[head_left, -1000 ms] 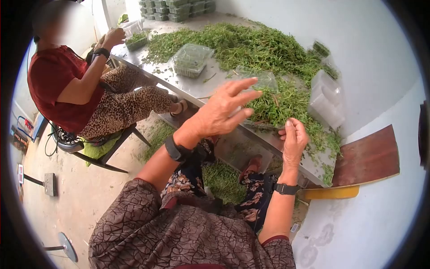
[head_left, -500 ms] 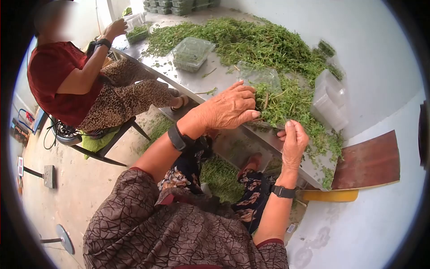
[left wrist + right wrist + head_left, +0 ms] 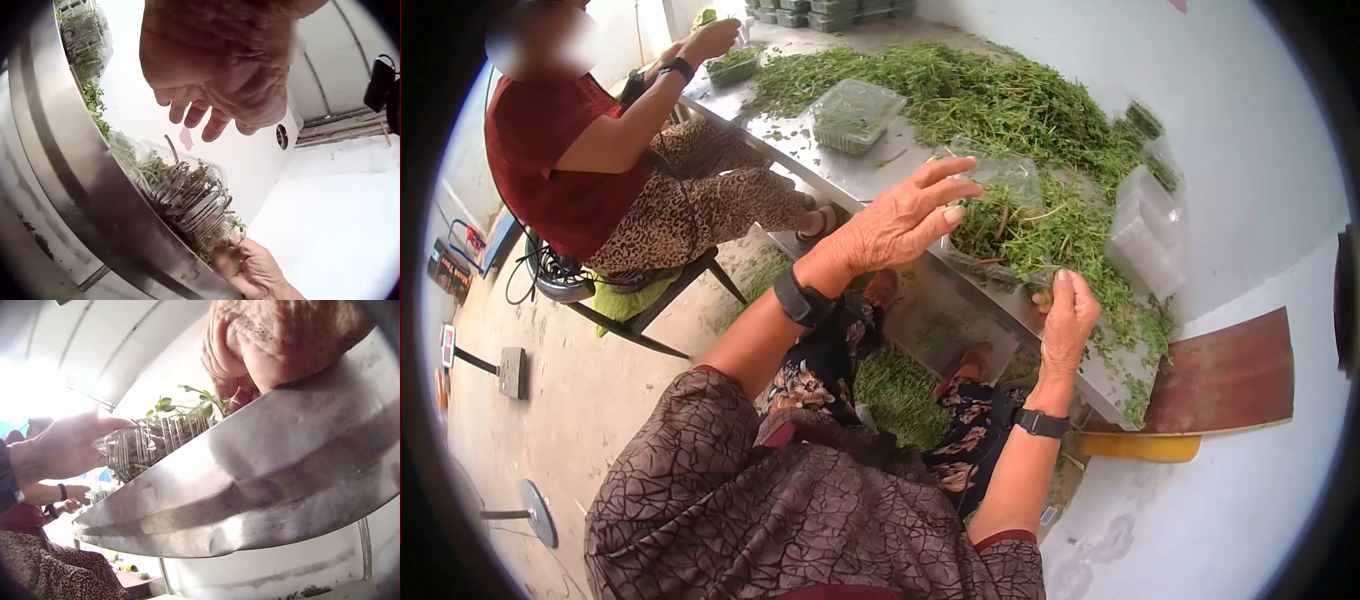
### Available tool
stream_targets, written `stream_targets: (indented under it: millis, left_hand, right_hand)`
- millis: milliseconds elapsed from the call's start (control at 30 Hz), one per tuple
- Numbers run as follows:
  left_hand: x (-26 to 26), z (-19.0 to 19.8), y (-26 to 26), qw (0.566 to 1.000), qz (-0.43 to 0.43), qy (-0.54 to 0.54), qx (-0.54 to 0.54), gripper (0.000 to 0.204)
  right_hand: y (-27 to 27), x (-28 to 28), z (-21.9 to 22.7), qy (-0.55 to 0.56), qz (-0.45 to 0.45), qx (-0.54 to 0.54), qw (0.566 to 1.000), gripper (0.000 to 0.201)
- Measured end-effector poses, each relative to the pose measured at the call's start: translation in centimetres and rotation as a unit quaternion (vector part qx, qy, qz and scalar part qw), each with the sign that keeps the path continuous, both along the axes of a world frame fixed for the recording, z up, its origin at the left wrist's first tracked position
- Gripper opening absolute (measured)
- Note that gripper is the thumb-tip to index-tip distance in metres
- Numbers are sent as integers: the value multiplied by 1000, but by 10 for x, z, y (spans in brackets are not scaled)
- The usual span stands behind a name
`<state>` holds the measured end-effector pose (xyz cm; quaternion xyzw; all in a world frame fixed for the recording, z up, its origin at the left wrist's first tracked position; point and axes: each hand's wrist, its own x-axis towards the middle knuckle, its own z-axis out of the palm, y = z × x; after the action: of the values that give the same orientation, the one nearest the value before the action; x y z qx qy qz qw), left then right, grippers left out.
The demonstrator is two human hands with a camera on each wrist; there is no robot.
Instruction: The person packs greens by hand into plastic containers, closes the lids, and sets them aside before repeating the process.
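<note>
My left hand (image 3: 900, 225) is over the near left corner of an open clear plastic clamshell container (image 3: 985, 266), its fingers apart and holding nothing. In the left wrist view that hand (image 3: 215, 69) hangs above the container, which is filled with green leafy herbs (image 3: 187, 187). At the container's right end my right hand (image 3: 1067, 325) pinches the rim with thumb and curled fingers. A leafy sprig (image 3: 200, 403) sticks out close to those fingertips in the right wrist view. The container's clear lid (image 3: 1000, 175) leans back over the loose herbs.
A large herb heap (image 3: 1010, 95) spreads over the metal table (image 3: 795, 150). A closed filled container (image 3: 855, 115) stands left of it, stacked empty ones (image 3: 1145, 230) at right by the wall. Another person (image 3: 590, 150) sits at the left. Cut greens (image 3: 900, 395) lie below.
My left hand came down onto the herbs in the container, then lifted again with its fingers spread. The right hand stayed at the rim. The seated person's hand has risen.
</note>
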<state>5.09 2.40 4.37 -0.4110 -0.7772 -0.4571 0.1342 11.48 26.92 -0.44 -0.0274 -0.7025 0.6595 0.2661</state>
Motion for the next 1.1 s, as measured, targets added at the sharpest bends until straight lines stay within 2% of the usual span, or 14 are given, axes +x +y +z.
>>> stream_targets:
  millis: [67, 133, 200, 300, 433, 533, 667, 800, 867, 1000, 1100]
  left_hand:
    - [3, -5, -7, 1000, 5, -13, -4, 50]
    - [1, -16, -11, 998, 19, 50, -36, 49]
    - [5, -22, -12, 998, 15, 41, -38, 47]
    - [9, -20, -8, 992, -13, 85, -94, 46]
    - [0, -20, 6, 974, -5, 161, -162, 43]
    - [-5, -9, 10, 966, -27, 136, -220, 43]
    - [-7, -12, 14, 972, -12, 166, -164, 43]
    - [-4, -4, 8, 983, -16, 118, -140, 45]
    - [-1, 1, 18, 982, 9, 172, -71, 48]
    - [-8, -4, 33, 967, 2, 217, -135, 50]
    - [-12, -1, 31, 970, -57, 147, -186, 49]
  right_hand:
    - [-2, -1, 0, 3, -2, -7, 1000, 24]
    - [-1, 1, 3, -7, -1, 12, 1000, 25]
    - [-1, 0, 2, -3, -1, 1, 1000, 25]
    - [5, -2, -2, -11, -4, 59, 998, 25]
    - [-3, 1, 5, -10, 0, 17, 1000, 24]
    - [-2, 2, 5, -15, -2, 12, 1000, 24]
    - [-3, 2, 5, -13, -6, 18, 1000, 23]
    - [-3, 3, 6, -21, -25, 43, 999, 22]
    - [-1, 3, 5, -14, -7, 49, 999, 21]
    - [1, 1, 3, -26, -15, 62, 998, 21]
    - [-4, 4, 7, -21, -15, 38, 999, 20]
